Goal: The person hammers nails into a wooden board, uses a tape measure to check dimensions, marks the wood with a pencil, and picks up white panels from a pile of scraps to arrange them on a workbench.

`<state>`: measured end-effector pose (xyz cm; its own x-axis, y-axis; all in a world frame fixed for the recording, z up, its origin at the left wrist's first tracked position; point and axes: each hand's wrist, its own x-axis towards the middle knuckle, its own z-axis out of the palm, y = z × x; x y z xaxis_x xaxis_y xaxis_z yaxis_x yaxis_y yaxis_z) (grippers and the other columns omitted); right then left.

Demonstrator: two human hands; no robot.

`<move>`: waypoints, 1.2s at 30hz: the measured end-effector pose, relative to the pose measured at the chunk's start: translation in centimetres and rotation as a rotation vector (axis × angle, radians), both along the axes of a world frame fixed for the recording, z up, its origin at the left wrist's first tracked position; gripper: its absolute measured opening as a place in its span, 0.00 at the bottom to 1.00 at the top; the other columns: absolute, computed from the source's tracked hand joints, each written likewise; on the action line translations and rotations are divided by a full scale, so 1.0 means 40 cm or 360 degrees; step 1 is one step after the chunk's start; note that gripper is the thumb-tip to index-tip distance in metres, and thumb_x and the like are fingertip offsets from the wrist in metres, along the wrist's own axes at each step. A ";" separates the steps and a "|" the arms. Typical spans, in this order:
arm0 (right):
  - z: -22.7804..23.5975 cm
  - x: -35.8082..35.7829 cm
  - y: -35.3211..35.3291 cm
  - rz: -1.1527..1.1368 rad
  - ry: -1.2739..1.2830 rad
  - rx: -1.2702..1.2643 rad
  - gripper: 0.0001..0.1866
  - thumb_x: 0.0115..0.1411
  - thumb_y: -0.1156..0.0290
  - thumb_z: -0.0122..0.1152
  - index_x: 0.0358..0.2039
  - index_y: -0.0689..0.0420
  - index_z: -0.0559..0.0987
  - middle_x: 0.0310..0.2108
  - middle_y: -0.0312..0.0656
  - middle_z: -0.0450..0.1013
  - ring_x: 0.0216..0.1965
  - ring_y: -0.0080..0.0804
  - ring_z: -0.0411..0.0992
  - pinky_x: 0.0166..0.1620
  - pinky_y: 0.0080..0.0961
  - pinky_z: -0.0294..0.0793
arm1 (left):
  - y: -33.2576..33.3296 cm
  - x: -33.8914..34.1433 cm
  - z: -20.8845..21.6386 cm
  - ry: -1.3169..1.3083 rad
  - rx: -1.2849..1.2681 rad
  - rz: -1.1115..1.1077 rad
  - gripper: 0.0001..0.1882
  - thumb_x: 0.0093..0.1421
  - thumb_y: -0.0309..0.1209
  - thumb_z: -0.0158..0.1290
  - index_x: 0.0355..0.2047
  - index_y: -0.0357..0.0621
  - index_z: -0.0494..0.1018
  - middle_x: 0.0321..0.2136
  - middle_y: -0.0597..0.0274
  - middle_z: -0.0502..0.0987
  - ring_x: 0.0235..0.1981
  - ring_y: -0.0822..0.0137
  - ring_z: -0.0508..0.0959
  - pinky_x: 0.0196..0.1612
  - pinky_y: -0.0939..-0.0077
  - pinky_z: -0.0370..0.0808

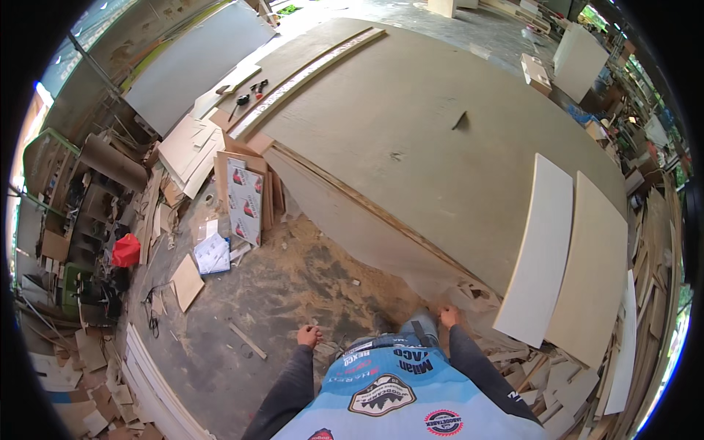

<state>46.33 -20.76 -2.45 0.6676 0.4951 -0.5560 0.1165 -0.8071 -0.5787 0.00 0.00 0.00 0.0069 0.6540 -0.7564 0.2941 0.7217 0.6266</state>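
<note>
I stand beside a large work table (411, 125) topped with a wide brown board. My left hand (309, 336) hangs by my side over the sawdust-covered floor, fingers curled, with nothing in it. My right hand (449, 317) hangs close to the table's near edge, also curled and holding nothing. Two pale rectangular panels (539, 249) (590, 268) lie side by side on the table's right end, overhanging its edge a short way from my right hand. A small saw blade tip (460, 122) sticks up from the table's middle.
A long strip (308, 77) and hand tools (249, 92) lie on the table's far left. Leaning boards and a printed box (246, 202) stand against its side. Offcuts (187, 282), a red bag (126, 251) and stacked white panels (158, 381) litter the floor at left. Scrap wood (645, 293) piles at right.
</note>
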 end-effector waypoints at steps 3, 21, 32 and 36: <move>0.087 -0.179 0.241 0.0246 0.0025 0.0102 0.17 0.54 0.57 0.57 0.35 0.57 0.83 0.35 0.50 0.79 0.39 0.46 0.77 0.45 0.35 0.74 | 0.160 -0.127 0.117 0.0016 0.0216 0.0073 0.09 0.61 0.29 0.53 0.39 0.36 0.73 0.25 0.53 0.78 0.20 0.64 0.78 0.20 0.75 0.71; 0.101 -0.237 1.232 0.0883 0.0145 0.0288 0.15 0.56 0.64 0.54 0.29 0.64 0.81 0.26 0.44 0.79 0.28 0.30 0.78 0.35 0.28 0.78 | 1.070 0.102 0.340 -0.0386 0.0847 0.0201 0.10 0.63 0.31 0.52 0.41 0.39 0.73 0.27 0.62 0.79 0.25 0.72 0.78 0.29 0.80 0.74; 0.475 -0.460 1.965 0.0867 0.0285 0.1085 0.13 0.58 0.66 0.56 0.33 0.63 0.80 0.25 0.44 0.77 0.27 0.31 0.75 0.35 0.26 0.75 | 1.486 -0.008 0.372 0.0053 0.1297 0.0157 0.09 0.62 0.29 0.53 0.39 0.37 0.74 0.28 0.62 0.80 0.27 0.72 0.78 0.31 0.79 0.74; 0.504 -0.464 2.097 0.0622 0.0115 0.1198 0.13 0.57 0.65 0.55 0.33 0.62 0.80 0.30 0.49 0.78 0.33 0.41 0.78 0.40 0.33 0.76 | 1.731 0.126 0.479 0.0589 0.1754 -0.0420 0.19 0.55 0.37 0.60 0.41 0.35 0.75 0.36 0.55 0.76 0.41 0.59 0.75 0.48 0.66 0.71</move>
<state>27.78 63.12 17.70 0.3470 0.9376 -0.0209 0.2489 -0.1135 -0.9619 5.03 69.25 19.16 0.1386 0.9638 0.2278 0.6461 -0.2623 0.7168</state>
